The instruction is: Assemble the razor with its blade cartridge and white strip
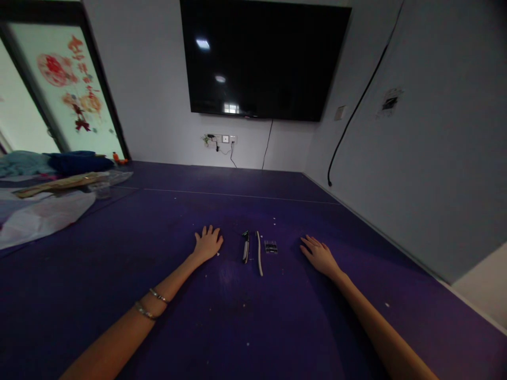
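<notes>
Left hand (208, 245) and right hand (320, 257) are resting open, empty; between them a slim black-and-silver tool (246, 249), curved white stick (259, 254) and small clear-black square (271, 247) are lying, apparently not yet handled.

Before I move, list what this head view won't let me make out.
All in the head view:
Palms of the left hand and right hand: hidden by the backs of the hands.
Any print on the small dark-and-clear item: too small.
Head of the razor-like tool: too small for detail.
White bag: cut off by the left edge.
</notes>
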`<state>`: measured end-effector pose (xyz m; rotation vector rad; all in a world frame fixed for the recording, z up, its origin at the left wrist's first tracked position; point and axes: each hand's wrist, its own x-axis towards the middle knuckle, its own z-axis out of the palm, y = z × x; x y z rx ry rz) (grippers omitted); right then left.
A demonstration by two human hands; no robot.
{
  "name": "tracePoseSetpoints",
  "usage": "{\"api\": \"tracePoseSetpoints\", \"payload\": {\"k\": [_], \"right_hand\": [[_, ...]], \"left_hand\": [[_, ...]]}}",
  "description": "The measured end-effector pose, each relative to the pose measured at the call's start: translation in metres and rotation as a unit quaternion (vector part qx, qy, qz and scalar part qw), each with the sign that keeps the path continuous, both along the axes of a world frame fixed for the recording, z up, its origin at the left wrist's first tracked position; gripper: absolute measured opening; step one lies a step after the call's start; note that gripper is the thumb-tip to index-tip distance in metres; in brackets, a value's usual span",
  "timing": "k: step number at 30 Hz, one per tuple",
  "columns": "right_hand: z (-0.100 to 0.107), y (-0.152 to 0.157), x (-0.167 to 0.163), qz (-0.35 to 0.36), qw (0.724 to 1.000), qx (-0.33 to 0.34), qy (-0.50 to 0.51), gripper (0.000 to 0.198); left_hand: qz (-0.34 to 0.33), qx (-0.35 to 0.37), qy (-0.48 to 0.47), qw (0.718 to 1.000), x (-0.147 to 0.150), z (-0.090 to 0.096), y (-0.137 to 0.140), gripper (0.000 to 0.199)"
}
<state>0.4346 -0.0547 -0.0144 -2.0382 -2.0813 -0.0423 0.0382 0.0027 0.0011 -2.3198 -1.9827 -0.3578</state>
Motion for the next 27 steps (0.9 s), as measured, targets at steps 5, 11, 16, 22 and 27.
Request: {"api": "tracePoseSetpoints", "payload": {"k": [5,11,16,22,27], "right_hand": [[0.000,-0.001,0.000,-0.001,1.000,-0.001,0.005,0.052],[0.000,-0.002,0.000,-0.005,1.000,0.003,0.007,0.050],[0.001,-0.003,-0.001,-0.004,1.000,0.008,0.014,0.049],[0.004,-0.005,-0.003,-0.003,1.000,0.017,0.017,0.049],[0.004,-0.004,-0.003,-0.002,1.000,0.027,0.016,0.047]], "left_hand": [[-0.004,0.003,0.000,1.000,-0.001,-0.001,0.002,0.050],[-0.005,0.004,-0.008,1.000,-0.002,-0.005,0.004,0.049],[-0.007,0.020,-0.056,0.998,-0.002,0.001,0.000,0.041],[-0.031,0.120,-0.096,0.988,0.004,0.031,-0.009,0.029],[-0.078,-0.027,-0.108,0.991,0.030,0.042,-0.016,0.024]]}}
